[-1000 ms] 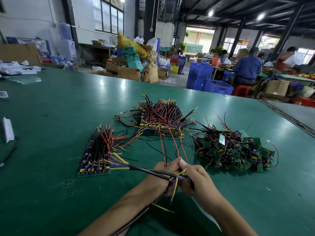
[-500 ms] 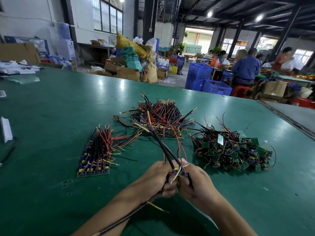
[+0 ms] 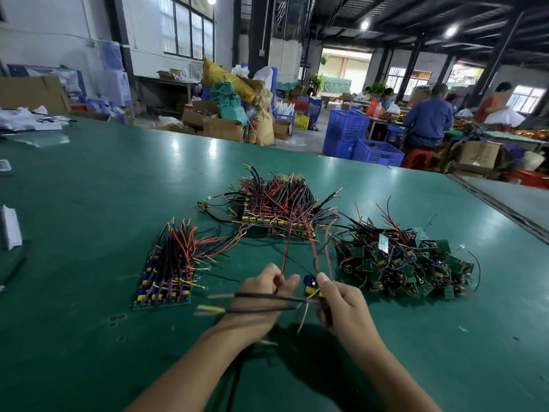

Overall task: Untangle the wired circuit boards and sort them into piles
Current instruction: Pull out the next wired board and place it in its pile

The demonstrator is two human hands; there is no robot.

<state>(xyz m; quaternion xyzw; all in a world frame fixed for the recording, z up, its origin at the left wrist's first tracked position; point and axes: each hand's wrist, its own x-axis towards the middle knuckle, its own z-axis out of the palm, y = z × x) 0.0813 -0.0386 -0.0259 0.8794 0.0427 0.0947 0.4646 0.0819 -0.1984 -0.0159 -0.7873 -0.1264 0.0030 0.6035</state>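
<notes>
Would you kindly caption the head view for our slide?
Left hand and right hand hold a wired circuit board beside the tangled pile.

- The table (image 3: pixel 89 203) is dark green.
- The left pile (image 3: pixel 169 269) has black, red and yellow wires on blue and yellow parts.
- The right pile (image 3: pixel 401 263) has green boards.
- The small board (image 3: pixel 310 288) has blue and yellow parts and black wires (image 3: pixel 267 297).
- The long wire (image 3: pixel 284 257) is red.

A factory workshop: long green tables (image 3: pixel 89 203), workers (image 3: pixel 427 120) seated at benches, blue crates (image 3: pixel 377 151), stacked cartons (image 3: pixel 222 127), sacks (image 3: pixel 228 78) and steel roof beams.
</notes>
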